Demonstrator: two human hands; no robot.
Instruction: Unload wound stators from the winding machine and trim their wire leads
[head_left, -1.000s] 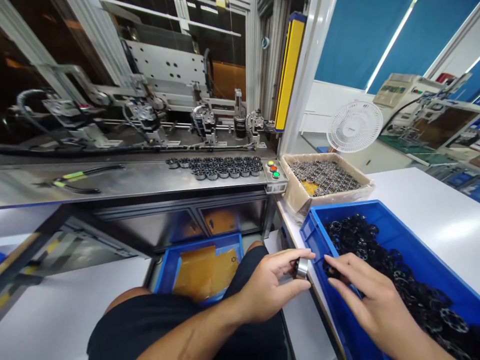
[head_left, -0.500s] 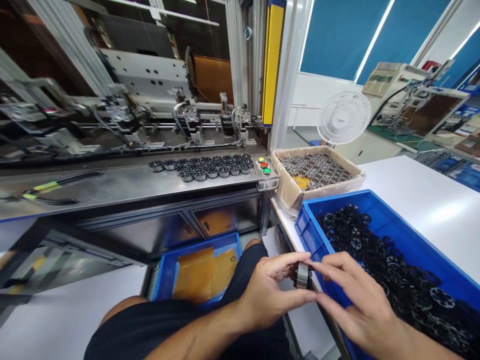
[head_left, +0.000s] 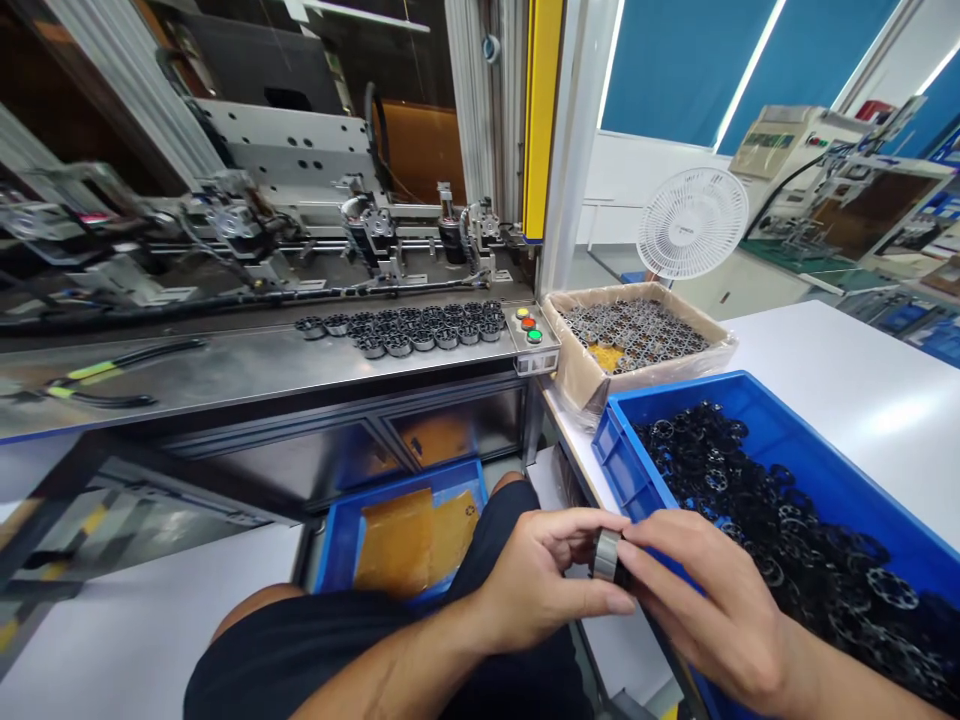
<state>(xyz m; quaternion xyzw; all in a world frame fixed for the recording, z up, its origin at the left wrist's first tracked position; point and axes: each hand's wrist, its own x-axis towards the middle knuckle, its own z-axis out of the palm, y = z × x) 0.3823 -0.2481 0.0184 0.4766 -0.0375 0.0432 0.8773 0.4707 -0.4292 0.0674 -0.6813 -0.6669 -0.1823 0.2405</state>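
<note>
Above the white floor, the metal ring point(head_left: 606, 555) sits between both hands' fingers point(head_left: 589, 519)

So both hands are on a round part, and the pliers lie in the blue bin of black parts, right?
No: the pliers lie on the metal ledge, as the head view shows. The left hand and right hand are on a round part.

No legible text, only blurred marks on the white fan point(head_left: 693, 222) and the button box point(head_left: 534, 348).
</note>
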